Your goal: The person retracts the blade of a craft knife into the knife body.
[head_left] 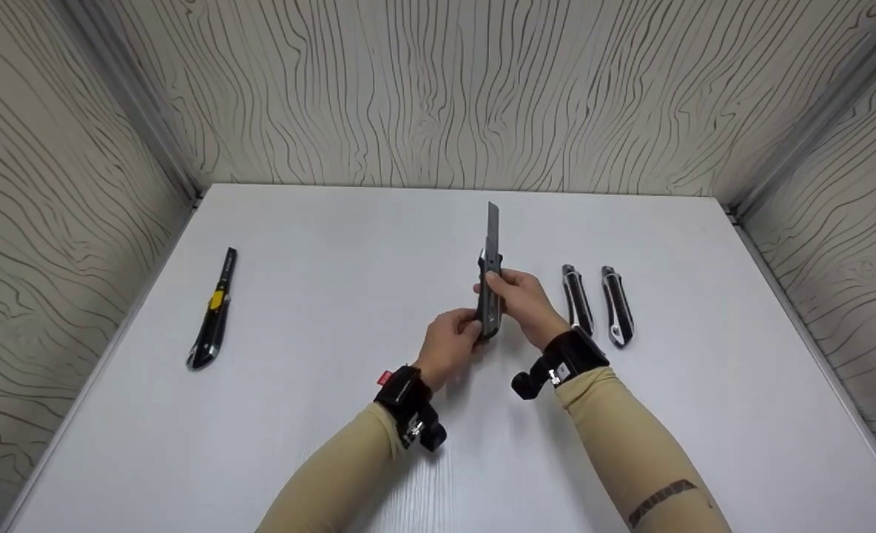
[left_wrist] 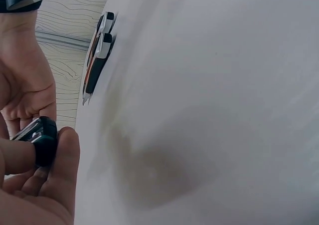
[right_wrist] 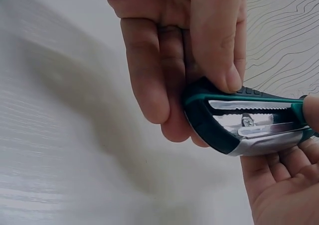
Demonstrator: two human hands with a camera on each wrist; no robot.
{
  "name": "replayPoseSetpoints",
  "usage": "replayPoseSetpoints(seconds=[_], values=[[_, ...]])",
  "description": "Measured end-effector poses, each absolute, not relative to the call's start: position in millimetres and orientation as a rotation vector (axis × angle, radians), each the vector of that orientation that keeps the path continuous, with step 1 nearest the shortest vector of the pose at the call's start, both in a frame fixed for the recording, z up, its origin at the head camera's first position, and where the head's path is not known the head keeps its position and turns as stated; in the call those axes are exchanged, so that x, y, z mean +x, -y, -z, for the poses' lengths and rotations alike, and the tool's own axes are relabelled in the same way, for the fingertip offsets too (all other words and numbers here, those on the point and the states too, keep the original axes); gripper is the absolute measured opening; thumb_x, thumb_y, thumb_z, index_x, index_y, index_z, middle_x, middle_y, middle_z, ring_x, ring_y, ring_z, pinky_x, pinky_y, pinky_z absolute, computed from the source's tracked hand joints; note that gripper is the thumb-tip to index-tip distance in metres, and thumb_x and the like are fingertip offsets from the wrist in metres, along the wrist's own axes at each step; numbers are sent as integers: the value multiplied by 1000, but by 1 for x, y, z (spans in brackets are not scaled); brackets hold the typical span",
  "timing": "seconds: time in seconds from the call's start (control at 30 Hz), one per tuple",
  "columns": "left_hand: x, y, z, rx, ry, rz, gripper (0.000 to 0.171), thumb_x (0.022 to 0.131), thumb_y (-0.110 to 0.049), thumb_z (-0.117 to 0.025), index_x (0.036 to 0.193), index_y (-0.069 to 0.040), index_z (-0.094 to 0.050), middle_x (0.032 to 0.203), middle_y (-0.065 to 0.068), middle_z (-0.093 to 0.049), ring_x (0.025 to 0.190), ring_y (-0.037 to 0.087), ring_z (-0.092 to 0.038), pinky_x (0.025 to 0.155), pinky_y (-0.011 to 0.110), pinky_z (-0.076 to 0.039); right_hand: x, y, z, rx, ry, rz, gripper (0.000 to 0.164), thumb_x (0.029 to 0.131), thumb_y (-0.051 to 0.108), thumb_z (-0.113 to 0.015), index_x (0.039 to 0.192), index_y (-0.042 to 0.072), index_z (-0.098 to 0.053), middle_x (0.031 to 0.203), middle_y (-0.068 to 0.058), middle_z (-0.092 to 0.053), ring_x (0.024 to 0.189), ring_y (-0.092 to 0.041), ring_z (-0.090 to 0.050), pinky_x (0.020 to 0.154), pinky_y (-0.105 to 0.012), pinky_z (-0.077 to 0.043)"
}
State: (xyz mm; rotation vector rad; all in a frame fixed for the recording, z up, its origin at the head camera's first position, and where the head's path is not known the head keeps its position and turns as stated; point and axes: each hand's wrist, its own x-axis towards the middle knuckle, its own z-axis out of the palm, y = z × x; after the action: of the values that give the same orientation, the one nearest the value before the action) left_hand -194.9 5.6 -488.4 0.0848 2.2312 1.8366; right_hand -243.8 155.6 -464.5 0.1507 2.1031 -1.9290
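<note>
A dark utility knife (head_left: 489,307) is held upright between both hands, its long grey blade (head_left: 493,222) extended away from the person. The left hand (head_left: 447,344) pinches the knife's butt end. Around the middle of the handle, the right hand (head_left: 530,302) grips it, with the thumb lying along the slider side. In the right wrist view, the knife body (right_wrist: 224,135) shows green edges and a toothed metal slider channel; a thumb (right_wrist: 311,112) touches its far end. Only the butt end (left_wrist: 46,135) appears in the left wrist view, between left fingers and thumb.
Two similar utility knives (head_left: 578,300) (head_left: 618,305) lie side by side to the right of the right hand. Far left on the white table (head_left: 334,259) rests a black utility knife (head_left: 212,322) with a yellow slider. Wood-patterned walls (head_left: 423,96) border the table.
</note>
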Motion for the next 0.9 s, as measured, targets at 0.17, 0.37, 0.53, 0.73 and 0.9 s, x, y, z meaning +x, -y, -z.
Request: replayPoseSetpoints(seconds=[0.17,0.37,0.53,0.73,0.9], values=[[-195,-6,488,86,-2221,-1856,29,99,-9,-51,122,3,-62,102,13,-72,84,15,-66,71,24,-54,-243,-155,465,138,-2098,1932,40,102,24,-50,133,-1,-53,124,-18,-65,121,-32,-57,101,-35,-45],[-194,-7,487,88,-2215,-1863,28,99,-9,-51,122,3,-62,102,13,-73,84,16,-67,72,24,-54,-242,-155,461,140,-2095,1922,39,102,22,-49,133,-2,-53,125,-19,-64,110,-23,-63,100,-34,-45],[-194,-7,487,79,-2227,-1854,29,98,-9,-52,123,3,-62,105,13,-72,85,14,-67,73,25,-56,-245,-155,465,152,-2095,1929,38,102,22,-49,133,-1,-53,125,-18,-65,118,-30,-59,99,-33,-45],[-195,-7,488,56,-2231,-1848,28,98,-9,-52,122,2,-63,102,11,-73,83,14,-67,71,24,-55,-245,-155,465,141,-2085,1932,40,102,19,-50,135,-2,-51,128,-21,-63,124,-33,-55,101,-33,-45],[-195,-7,488,57,-2215,-1865,28,98,-8,-52,122,3,-63,103,12,-73,84,16,-68,72,24,-56,-244,-156,465,123,-2088,1928,40,102,18,-50,136,-2,-50,129,-21,-62,124,-30,-56,102,-35,-45]])
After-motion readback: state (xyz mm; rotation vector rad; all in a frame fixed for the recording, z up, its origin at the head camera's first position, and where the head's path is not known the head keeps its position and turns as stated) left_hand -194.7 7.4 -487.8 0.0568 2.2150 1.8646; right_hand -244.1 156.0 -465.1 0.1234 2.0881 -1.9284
